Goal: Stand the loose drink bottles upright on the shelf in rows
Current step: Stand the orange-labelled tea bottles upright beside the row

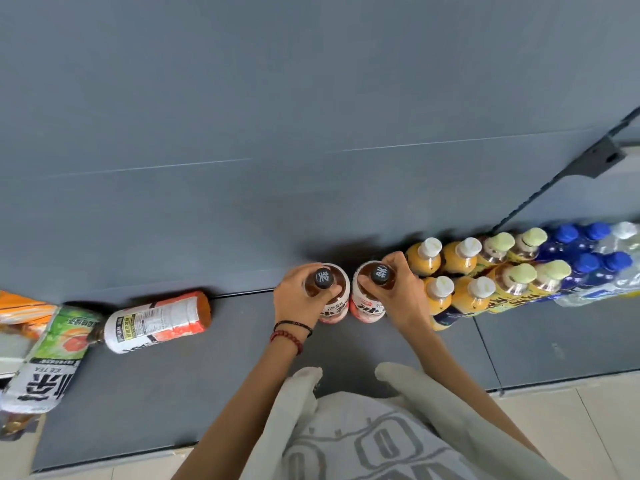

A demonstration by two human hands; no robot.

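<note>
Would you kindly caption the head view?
Left hand and right hand grip two upright dark-capped brown tea bottles on the grey shelf, beside standing rows.

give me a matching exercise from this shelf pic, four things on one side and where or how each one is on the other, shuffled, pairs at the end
Things:
1. left hand
2. white-labelled bottle
3. white-capped yellow bottles
4. blue-capped bottles

Places and states:
A. upright, beside the clear bottles at the far right
B. lying on its side on the shelf, left of both hands
C. gripping an upright dark-capped bottle
D. upright, next to the right hand, which grips a second dark-capped bottle

Pairs: 1-C, 2-B, 3-D, 4-A
</note>
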